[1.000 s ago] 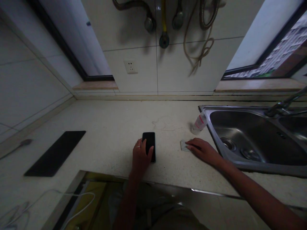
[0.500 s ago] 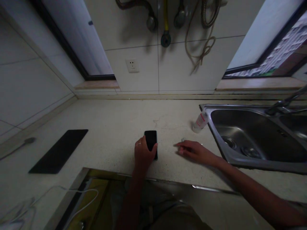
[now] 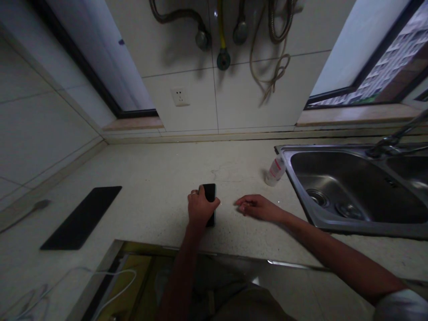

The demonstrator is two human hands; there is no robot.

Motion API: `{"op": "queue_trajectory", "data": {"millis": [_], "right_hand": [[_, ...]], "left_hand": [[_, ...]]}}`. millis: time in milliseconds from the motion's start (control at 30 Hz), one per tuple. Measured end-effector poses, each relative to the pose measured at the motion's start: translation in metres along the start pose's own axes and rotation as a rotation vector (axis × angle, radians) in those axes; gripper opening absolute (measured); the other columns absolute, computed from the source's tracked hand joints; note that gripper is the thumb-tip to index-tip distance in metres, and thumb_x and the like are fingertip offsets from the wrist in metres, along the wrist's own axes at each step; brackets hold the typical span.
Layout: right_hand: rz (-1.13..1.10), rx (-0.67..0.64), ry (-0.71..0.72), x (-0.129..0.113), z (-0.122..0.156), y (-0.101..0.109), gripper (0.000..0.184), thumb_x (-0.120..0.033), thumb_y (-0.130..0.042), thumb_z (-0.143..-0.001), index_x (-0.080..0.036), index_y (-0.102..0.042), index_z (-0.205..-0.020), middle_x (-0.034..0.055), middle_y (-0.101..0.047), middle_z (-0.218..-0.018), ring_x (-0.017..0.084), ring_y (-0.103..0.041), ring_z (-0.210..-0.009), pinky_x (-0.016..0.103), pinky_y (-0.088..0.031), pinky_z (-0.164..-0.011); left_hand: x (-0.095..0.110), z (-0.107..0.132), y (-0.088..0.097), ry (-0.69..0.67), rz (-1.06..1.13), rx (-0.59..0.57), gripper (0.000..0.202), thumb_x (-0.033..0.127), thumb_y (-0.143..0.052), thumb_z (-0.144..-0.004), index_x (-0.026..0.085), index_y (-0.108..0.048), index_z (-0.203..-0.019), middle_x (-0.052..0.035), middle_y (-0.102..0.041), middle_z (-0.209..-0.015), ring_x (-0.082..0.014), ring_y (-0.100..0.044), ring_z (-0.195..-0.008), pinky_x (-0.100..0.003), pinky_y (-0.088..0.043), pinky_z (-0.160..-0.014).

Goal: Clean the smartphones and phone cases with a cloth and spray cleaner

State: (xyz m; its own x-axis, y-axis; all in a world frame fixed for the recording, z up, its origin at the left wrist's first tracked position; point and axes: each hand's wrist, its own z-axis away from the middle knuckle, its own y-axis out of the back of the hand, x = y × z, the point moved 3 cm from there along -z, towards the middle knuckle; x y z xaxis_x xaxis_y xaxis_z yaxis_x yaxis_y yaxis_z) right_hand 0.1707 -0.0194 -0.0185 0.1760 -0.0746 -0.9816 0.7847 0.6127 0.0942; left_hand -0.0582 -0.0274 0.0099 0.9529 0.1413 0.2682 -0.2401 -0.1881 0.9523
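A black phone [image 3: 210, 193] lies on the pale countertop [image 3: 150, 178] near its front edge. My left hand [image 3: 199, 208] rests over the phone's near half, fingers curled round its sides, a ring on one finger. My right hand [image 3: 256, 207] lies on the counter just right of the phone, fingers curled inward and pressed together; a small pale thing seen under it earlier is hidden now. A small white bottle [image 3: 274, 170] with a red label stands tilted against the sink's left rim, beyond my right hand.
A steel sink [image 3: 347, 187] with a tap [image 3: 394, 140] fills the right side. A flat black mat [image 3: 82, 216] lies at the left. White cables [image 3: 67, 278] trail at the lower left. Hoses and pipes [image 3: 220, 35] hang on the tiled wall by a socket [image 3: 179, 96].
My right hand has slid left along the counter toward the phone, covering the small pale piece. My left hand has closed further over the phone.
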Motion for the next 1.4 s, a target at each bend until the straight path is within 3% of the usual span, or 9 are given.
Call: {"op": "queue_trajectory", "data": {"millis": [233, 467, 700, 900, 1033, 1167, 1267, 1400], "right_hand": [[-0.033, -0.001, -0.017, 0.001, 0.002, 0.001, 0.054, -0.06, -0.074, -0.077, -0.016, -0.069, -0.108, -0.0002, -0.063, -0.074, 0.012, -0.056, -0.067, 0.025, -0.042, -0.062], [0.017, -0.03, 0.022, 0.0, 0.005, -0.002, 0.053, -0.061, -0.07, -0.081, -0.015, -0.069, -0.108, -0.0024, -0.056, -0.071, 0.011, -0.05, -0.064, 0.024, -0.038, -0.059], [0.088, -0.027, 0.045, 0.003, 0.005, -0.003, 0.053, -0.062, -0.065, -0.084, -0.016, -0.069, -0.11, -0.0032, -0.053, -0.069, 0.01, -0.044, -0.061, 0.024, -0.034, -0.058], [0.105, -0.024, 0.048, -0.002, 0.007, -0.002, 0.054, -0.062, -0.065, -0.085, -0.015, -0.07, -0.111, -0.0037, -0.051, -0.068, 0.01, -0.044, -0.061, 0.024, -0.034, -0.058], [0.064, -0.02, 0.035, 0.0, 0.006, -0.002, 0.052, -0.061, -0.068, -0.083, -0.015, -0.07, -0.109, -0.003, -0.055, -0.07, 0.01, -0.047, -0.062, 0.024, -0.036, -0.058], [-0.078, -0.012, 0.03, -0.003, 0.006, -0.01, 0.049, -0.056, -0.072, -0.083, -0.016, -0.069, -0.111, 0.0009, -0.064, -0.081, 0.012, -0.058, -0.071, 0.026, -0.047, -0.068], [-0.202, -0.08, 0.014, -0.016, 0.006, -0.025, 0.052, -0.053, -0.076, -0.081, -0.018, -0.066, -0.118, 0.0052, -0.069, -0.097, 0.015, -0.065, -0.084, 0.029, -0.053, -0.074], [-0.248, -0.184, -0.021, -0.034, 0.004, -0.044, 0.046, -0.048, -0.074, -0.081, -0.016, -0.068, -0.115, 0.0073, -0.072, -0.098, 0.017, -0.068, -0.085, 0.031, -0.056, -0.077]], "left_hand": [[-0.009, 0.003, 0.002, 0.054, 0.152, 0.081, 0.084, 0.049, -0.066, -0.079, 0.0, -0.046, -0.145, -0.0234, -0.063, -0.122, -0.036, -0.058, -0.117, -0.044, -0.044, -0.103], [-0.011, 0.007, -0.008, -0.042, 0.169, 0.157, 0.072, 0.041, -0.068, -0.077, 0.007, -0.052, -0.138, -0.0215, -0.065, -0.124, -0.0348, -0.059, -0.117, -0.046, -0.044, -0.104], [-0.013, 0.01, -0.01, -0.011, 0.212, 0.146, 0.09, 0.046, -0.069, -0.078, 0.001, -0.039, -0.15, -0.0207, -0.069, -0.118, -0.0351, -0.061, -0.111, -0.045, -0.048, -0.096], [-0.008, 0.007, -0.004, 0.012, 0.224, 0.098, 0.089, 0.046, -0.072, -0.076, -0.003, -0.045, -0.145, -0.0244, -0.066, -0.123, -0.0359, -0.059, -0.116, -0.045, -0.047, -0.102], [-0.012, 0.004, -0.002, 0.078, 0.409, 0.106, 0.091, 0.046, -0.077, -0.071, 0.001, -0.047, -0.144, -0.0228, -0.064, -0.126, -0.0348, -0.059, -0.121, -0.046, -0.044, -0.106], [-0.014, -0.001, -0.008, 0.256, 0.73, 0.042, 0.088, 0.044, -0.083, -0.067, 0.01, -0.05, -0.141, -0.0189, -0.061, -0.13, -0.0301, -0.061, -0.119, -0.041, -0.048, -0.104], [-0.006, -0.003, -0.012, 0.307, 0.966, -0.001, 0.078, 0.039, -0.085, -0.069, 0.016, -0.052, -0.136, -0.0158, -0.062, -0.131, -0.0277, -0.062, -0.118, -0.04, -0.05, -0.101], [0.007, -0.003, -0.014, 0.387, 1.238, 0.004, 0.094, 0.037, -0.092, -0.06, 0.019, -0.045, -0.139, -0.0151, -0.062, -0.13, -0.0263, -0.065, -0.112, -0.039, -0.052, -0.096]]}}
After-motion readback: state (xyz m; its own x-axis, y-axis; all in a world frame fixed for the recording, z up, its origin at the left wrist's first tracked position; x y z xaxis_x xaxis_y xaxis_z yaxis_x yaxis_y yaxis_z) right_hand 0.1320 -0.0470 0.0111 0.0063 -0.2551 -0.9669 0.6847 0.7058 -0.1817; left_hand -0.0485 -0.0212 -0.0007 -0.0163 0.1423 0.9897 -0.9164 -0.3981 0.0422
